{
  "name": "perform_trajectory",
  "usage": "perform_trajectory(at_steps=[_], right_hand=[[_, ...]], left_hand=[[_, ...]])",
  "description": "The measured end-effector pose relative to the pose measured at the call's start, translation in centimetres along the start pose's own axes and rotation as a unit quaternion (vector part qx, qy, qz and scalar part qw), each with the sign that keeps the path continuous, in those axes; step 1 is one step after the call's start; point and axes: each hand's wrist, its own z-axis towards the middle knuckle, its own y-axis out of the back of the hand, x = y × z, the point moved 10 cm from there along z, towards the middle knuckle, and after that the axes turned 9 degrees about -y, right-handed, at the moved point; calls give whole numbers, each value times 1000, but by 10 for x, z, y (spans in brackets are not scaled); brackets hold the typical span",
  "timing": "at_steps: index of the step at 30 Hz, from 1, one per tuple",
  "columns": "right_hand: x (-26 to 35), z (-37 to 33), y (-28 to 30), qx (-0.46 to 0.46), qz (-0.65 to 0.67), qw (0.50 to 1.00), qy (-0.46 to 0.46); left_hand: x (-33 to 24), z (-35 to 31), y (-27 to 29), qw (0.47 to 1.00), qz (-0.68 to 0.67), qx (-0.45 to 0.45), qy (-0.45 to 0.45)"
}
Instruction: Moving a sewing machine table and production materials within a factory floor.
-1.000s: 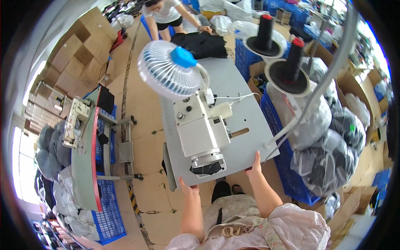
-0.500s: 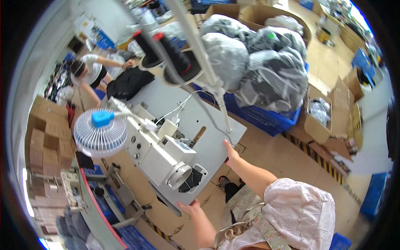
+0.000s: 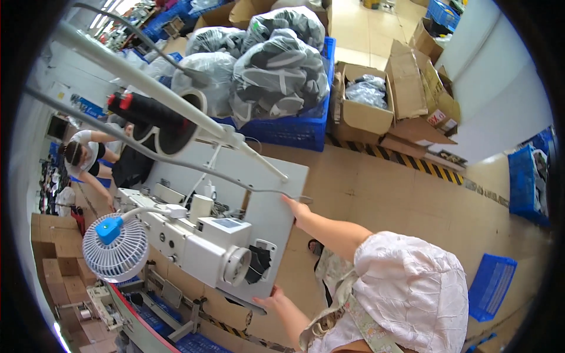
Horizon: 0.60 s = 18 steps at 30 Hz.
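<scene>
Plainly, the left hand (image 3: 275,300) touched the near-left corner of the grey table (image 3: 269,215), the right hand (image 3: 296,210) its near edge towards the right corner; whether they pinched it, I could not tell. Along its left edge stood a white sewing machine (image 3: 202,250).

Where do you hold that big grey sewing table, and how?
Probably best by the near edge of the grey table, coming from the wearer's side, with left grip and right grip spread apart along it. That edge looks thin and straight, and the white sewing machine sits in from it, leaving room.
</scene>
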Motion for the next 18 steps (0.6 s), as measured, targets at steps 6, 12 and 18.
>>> perform_trajectory(at_steps=[6,12,18], right_hand=[[-2,-6,-7,-4,-5,999,-40],[2,-47,-10,-31,-52,997,-46],[0,-56,-34,-5,-13,998,-64]], left_hand=[[-5,13,8,999,11,-27,-13],[0,30,13,998,6,64,16],[-20,35,24,998,16,42,-36]])
